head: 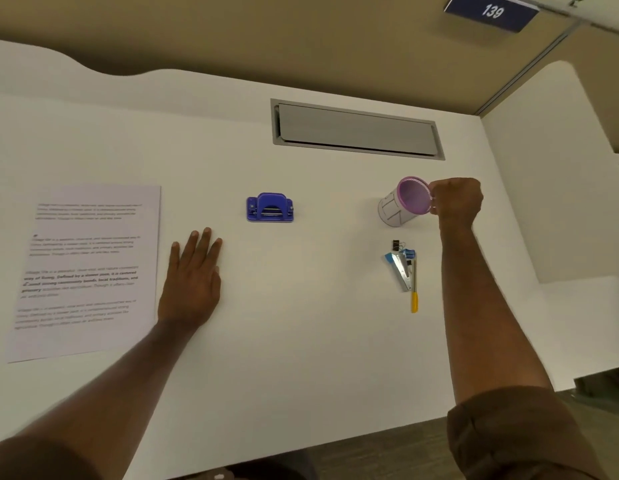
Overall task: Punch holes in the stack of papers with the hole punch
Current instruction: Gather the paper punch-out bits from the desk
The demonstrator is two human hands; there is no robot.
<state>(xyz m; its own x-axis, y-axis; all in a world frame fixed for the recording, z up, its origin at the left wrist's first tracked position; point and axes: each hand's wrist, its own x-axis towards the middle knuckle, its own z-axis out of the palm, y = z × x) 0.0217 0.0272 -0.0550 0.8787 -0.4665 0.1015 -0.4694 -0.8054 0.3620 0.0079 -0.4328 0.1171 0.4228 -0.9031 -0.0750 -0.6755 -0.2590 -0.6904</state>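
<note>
Hands: left [192, 275] flat on desk [301, 306], right [455, 200] gripping tilted cup [403, 202].

even soft light, faint shadows; wide-angle bending at edges (printed text blurred, perhaps motion).

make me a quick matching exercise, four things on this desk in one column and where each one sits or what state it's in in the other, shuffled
1 papers
2 hole punch
3 pen holder
4 stapler

a tilted, gripped at the rim by the right hand
b lying flat, far left of the desk
c middle of the desk, untouched
d lying in a small pile just nearer than the pen holder

Pairs: 1-b, 2-c, 3-a, 4-d
</note>
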